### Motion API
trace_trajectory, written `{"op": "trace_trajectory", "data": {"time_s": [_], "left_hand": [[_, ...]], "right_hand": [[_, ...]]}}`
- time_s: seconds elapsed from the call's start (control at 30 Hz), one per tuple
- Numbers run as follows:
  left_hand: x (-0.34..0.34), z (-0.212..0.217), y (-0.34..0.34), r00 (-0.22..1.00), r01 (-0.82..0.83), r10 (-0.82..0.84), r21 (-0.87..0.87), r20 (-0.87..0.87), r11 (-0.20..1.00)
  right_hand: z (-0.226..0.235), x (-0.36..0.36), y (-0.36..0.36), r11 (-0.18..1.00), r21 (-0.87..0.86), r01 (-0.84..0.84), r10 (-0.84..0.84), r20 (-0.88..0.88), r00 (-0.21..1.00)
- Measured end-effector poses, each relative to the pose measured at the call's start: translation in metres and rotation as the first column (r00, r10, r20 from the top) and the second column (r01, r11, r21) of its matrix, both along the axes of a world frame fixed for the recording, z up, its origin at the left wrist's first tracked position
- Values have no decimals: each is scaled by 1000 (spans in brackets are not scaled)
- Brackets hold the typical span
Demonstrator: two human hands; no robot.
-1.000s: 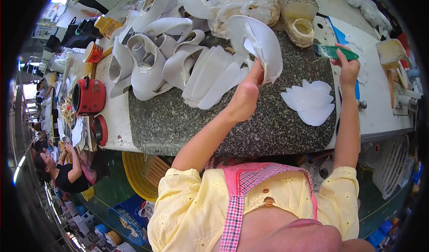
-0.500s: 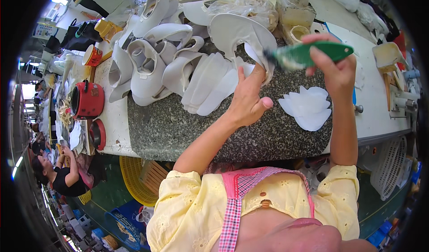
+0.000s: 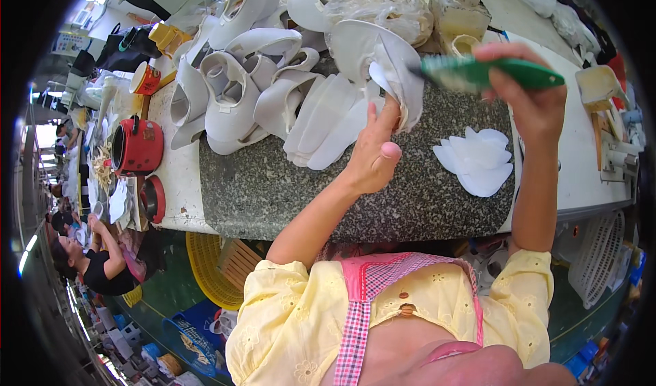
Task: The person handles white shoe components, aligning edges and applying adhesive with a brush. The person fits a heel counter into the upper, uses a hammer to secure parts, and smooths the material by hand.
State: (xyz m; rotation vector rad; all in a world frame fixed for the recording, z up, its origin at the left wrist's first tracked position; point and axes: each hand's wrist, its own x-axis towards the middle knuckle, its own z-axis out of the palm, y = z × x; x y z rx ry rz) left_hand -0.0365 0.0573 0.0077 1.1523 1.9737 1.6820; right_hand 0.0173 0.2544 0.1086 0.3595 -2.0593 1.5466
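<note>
My left hand [image 3: 372, 153] props up a white shoe upper [image 3: 355, 47], its fingers partly hidden by the piece and its thumb sticking out. In my right hand [image 3: 529, 109] is a brush [image 3: 529, 73] with a green handle, held level, its dark bristle tip at the right side of the upper. Whether the bristles touch the surface I cannot tell. Left of the upper lie overlapping flat white pieces [image 3: 318, 116] and a heap of more white uppers [image 3: 229, 105]. Small white petal-shaped pieces [image 3: 478, 164] are fanned out near my right forearm.
Under the work lies a speckled stone slab [image 3: 287, 205] on a white table. Behind stand a glue-stained container [image 3: 461, 20] and a plastic bag [image 3: 383, 13]. A red pot [image 3: 140, 147] sits at the left, with another person [image 3: 102, 263] beyond. A yellow basket [image 3: 205, 270] is below the table.
The brush and my right hand have shifted slightly right. The view has moved a little, and my left hand stays at the upper.
</note>
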Motion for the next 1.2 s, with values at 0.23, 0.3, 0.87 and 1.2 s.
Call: {"op": "trace_trajectory", "data": {"time_s": [0.23,0.3,0.87,1.2], "left_hand": [[-2,13,6,875,-7,-115,250,471,968],[1,15,9,859,2,-130,250,495,968],[1,29,12,667,-13,-268,370,695,929],[-2,36,16,546,21,-365,423,754,906]], "right_hand": [[-26,9,12,945,235,-226,223,42,974],[-29,19,14,947,147,-284,277,69,958],[-10,2,0,993,112,-21,32,-96,995],[1,-7,-2,626,777,-62,416,-265,870]]}}
